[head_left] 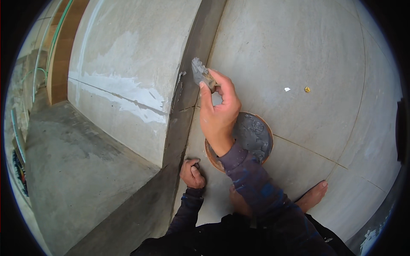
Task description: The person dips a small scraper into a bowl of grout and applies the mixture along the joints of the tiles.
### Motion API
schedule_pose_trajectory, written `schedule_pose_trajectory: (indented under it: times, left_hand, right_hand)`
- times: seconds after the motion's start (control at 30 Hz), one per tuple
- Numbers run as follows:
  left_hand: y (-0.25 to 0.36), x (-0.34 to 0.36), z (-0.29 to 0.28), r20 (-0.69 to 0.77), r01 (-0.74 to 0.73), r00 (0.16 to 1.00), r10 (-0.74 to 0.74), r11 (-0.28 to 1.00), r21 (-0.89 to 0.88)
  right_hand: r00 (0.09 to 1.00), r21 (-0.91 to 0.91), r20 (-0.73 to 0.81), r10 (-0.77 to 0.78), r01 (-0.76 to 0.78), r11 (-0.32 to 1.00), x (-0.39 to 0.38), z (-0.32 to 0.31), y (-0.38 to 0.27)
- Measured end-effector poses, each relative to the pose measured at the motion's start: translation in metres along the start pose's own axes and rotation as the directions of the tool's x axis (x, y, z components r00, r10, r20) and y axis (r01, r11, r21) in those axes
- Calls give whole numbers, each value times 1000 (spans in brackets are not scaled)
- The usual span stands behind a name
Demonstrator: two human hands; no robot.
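My right hand (220, 104) pinches a small scraper (201, 73) coated in lumpy grey paste, held up beside the narrow dark vertical edge (181, 115) of a concrete block. Below it a round tan-rimmed bowl (258, 136) of grey paste sits on the tiled floor, partly hidden by my right forearm. My left hand (192, 174) is low, left of the bowl near the foot of the dark edge, with curled fingers; whether anything is inside them is hidden. The block's pale face (124, 51) carries smeared white patches around a seam.
A lower grey concrete surface (85, 149) lies at left, with a wooden post (60, 55) and green hose (55, 36) beyond. My bare foot (311, 196) stands on large floor tiles (299, 51). A white scrap (287, 89) and a yellow scrap (307, 89) lie on them.
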State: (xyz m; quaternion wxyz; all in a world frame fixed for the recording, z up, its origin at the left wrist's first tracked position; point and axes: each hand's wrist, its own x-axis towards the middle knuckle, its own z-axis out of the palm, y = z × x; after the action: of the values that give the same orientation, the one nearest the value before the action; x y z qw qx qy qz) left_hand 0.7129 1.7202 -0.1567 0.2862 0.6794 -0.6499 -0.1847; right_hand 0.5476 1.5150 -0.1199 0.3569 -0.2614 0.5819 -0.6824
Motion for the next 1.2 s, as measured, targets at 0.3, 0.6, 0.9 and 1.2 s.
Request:
schedule_pose_trajectory:
  times: [0.3,0.6,0.9,1.2]
  left_hand:
    - [-5,4,-4,-35,-52,998,51,999,-16]
    - [-5,2,-1,-74,-37,997,32,998,-58]
    - [-13,-7,0,-36,9,999,-10,1000,-22]
    - [-5,4,4,-85,-65,995,60,997,-51]
  right_hand:
    - [951,-24,293,-102,114,993,-63,-22,-12]
    - [987,-7,64,-148,149,989,-66,4,-15]
    - [997,24,58,-57,56,998,-73,-19,-20]
    - [969,-42,152,-196,204,978,-55,-4,-18]
